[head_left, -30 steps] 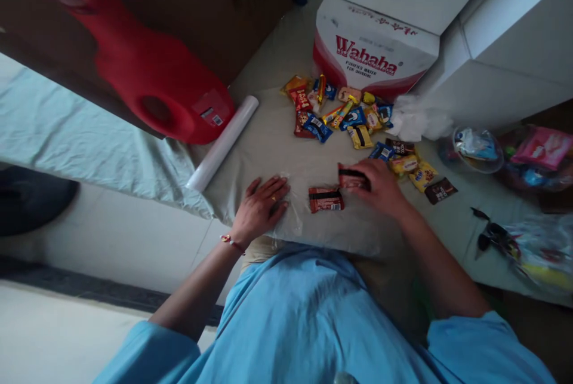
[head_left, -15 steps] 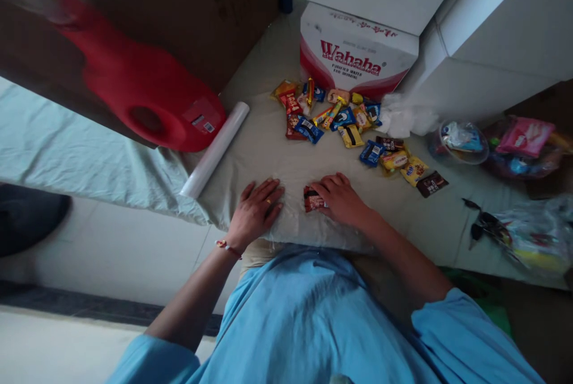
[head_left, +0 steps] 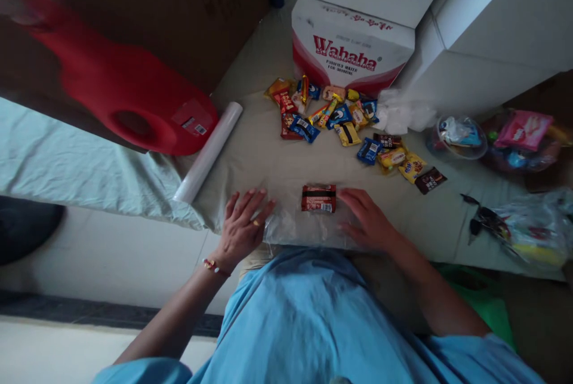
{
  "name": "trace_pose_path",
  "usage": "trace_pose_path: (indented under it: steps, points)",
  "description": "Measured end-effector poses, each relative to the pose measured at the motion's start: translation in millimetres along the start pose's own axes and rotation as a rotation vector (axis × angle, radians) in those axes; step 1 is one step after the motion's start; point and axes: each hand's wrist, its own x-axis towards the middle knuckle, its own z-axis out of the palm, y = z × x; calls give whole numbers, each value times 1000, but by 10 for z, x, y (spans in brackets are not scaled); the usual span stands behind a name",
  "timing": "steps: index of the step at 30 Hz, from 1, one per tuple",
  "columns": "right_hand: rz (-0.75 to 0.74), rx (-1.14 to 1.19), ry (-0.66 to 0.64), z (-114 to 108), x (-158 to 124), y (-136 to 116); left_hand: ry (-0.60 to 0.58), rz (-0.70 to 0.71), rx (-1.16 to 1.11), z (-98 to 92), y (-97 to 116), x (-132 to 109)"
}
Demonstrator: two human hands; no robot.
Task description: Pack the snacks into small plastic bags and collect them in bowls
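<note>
A small brown snack packet (head_left: 319,199) with a dark band lies on a sheet of clear plastic film (head_left: 293,226) at the near edge of the cloth-covered surface. My left hand (head_left: 245,220) rests flat at the film's left side, fingers spread. Just right of the packet is my right hand (head_left: 367,220), its fingers apart and holding nothing. Beyond them lies a loose pile of wrapped snacks (head_left: 338,115) in blue, yellow, red and brown. A roll of clear film (head_left: 208,154) lies to the left.
A big red jug (head_left: 134,91) stands at the left against a brown carton (head_left: 215,14). Behind the snacks is a Wahaha box (head_left: 351,52). Rightward are white tissues (head_left: 405,112), a clear tub (head_left: 461,138), a bag of snacks (head_left: 521,139), sunglasses (head_left: 486,220) and a plastic bag (head_left: 537,232).
My right hand has let go of the brown packet and moved right, leaving it on the film. My left hand has shifted slightly left and nearer. The view has moved a little.
</note>
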Motion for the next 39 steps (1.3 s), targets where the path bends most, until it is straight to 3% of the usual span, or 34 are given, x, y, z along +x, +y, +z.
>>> trace_pose_path:
  steps: [4,6,8,11,14,18,21,28,30,33,35,37,39]
  points:
    - [-9,-3,-150,25,-654,151,-248,247,-103,-111,68,-161]
    - [-29,-46,-206,127,-829,208,-354,303,-172,-130,90,-166]
    - [-33,-54,-182,213,-855,238,-379,301,-209,-126,109,-137]
    - [-27,57,-114,187,-686,232,-329,217,-261,-102,141,-52]
    - [11,208,-81,-30,-438,207,-262,53,-399,-82,158,84]
    - [169,271,1,-301,-160,255,-102,-187,-481,-63,114,317]
    - [299,259,-11,-314,14,394,-50,-302,-387,-17,72,466]
    - [454,27,-95,-237,248,640,-17,-487,-166,191,60,571]
    - [432,-117,-45,-327,326,634,28,-530,-151,165,41,567]
    - [341,-256,74,-451,556,617,166,-610,-105,-19,52,554]
    - [274,-267,47,-450,783,611,306,-620,-40,-192,136,545]
    - [234,-275,-17,-362,1033,602,415,-521,14,-331,297,552]
    - [226,-305,-66,-220,1261,578,330,-294,-35,-378,515,591]
